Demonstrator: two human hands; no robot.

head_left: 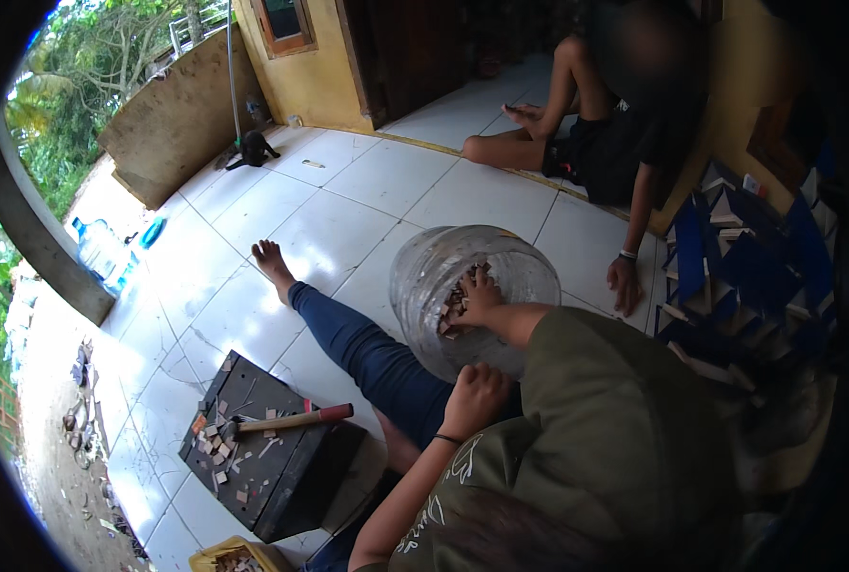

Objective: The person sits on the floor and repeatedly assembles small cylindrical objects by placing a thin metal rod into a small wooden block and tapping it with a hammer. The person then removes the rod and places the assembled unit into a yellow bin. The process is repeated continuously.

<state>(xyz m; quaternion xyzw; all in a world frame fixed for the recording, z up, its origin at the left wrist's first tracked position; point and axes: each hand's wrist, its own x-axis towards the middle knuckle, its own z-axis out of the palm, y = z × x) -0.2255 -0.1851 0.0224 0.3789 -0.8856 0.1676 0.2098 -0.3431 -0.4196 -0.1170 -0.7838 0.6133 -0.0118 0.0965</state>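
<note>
A large clear plastic jar (pixel 424 276) lies on its side on the white tiled floor, with small tan and brown chips (pixel 455 310) inside its mouth. My right hand (pixel 481 294) reaches into the mouth, fingers spread over the chips. My left hand (pixel 477 396) is a closed fist just below the jar, beside my knee; nothing shows in it. My leg in blue jeans (pixel 367 348) stretches out to the left of the jar, ending in a bare foot (pixel 270 259).
A black block (pixel 281 477) at lower left carries a wooden-handled hammer (pixel 286 419) and scattered chips. A yellow bag of chips (pixel 234 558) sits below it. Another person (pixel 615 143) sits at the back, hand on the floor. Blue and white pieces (pixel 739 257) are piled at right.
</note>
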